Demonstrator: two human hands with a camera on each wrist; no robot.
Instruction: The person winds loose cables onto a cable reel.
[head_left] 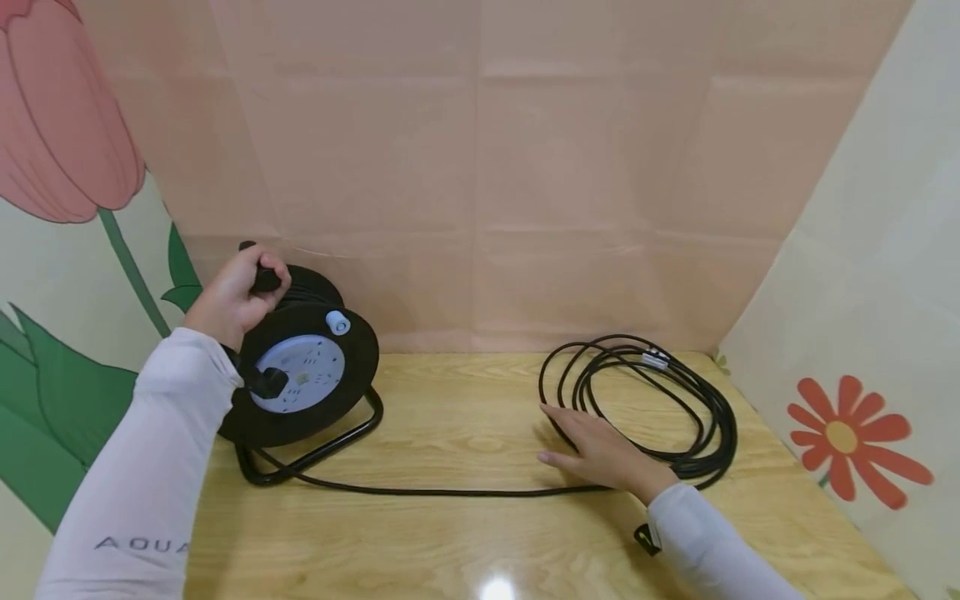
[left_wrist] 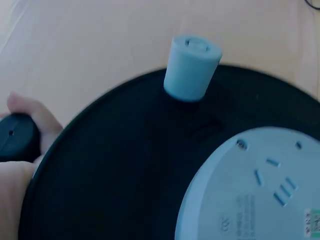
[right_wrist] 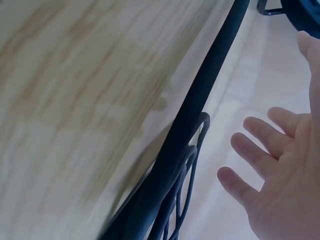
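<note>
"Fingers of the right hand look spread, gaps between them. Holding anything?"

"Nothing. Palm and fingertips are bare in the right wrist view, and I see a gap between them and the cable."

"Where's that cable?"

"Most of it is a flat coil of thin black rubbery cable near the back right corner of the counter. It lies just beyond and to the right of that hand, some loops passing under the fingers."

"And the rest?"

"One smooth black strand of cable runs lengthwise across the counter, roughly along its back edge, from the round black plastic reel with a pale blue socket face to beneath the right hand."

"So which hand is nearer what?"

"Right is nearer the coil, its fingers pointing left towards the reel. Left hand is over at the reel, towards the back left of the counter, fingers curled round the reel's black cylindrical handle."

"Touching the pale blue cylindrical knob?"

"No, that stands free on the reel's rim."
</note>
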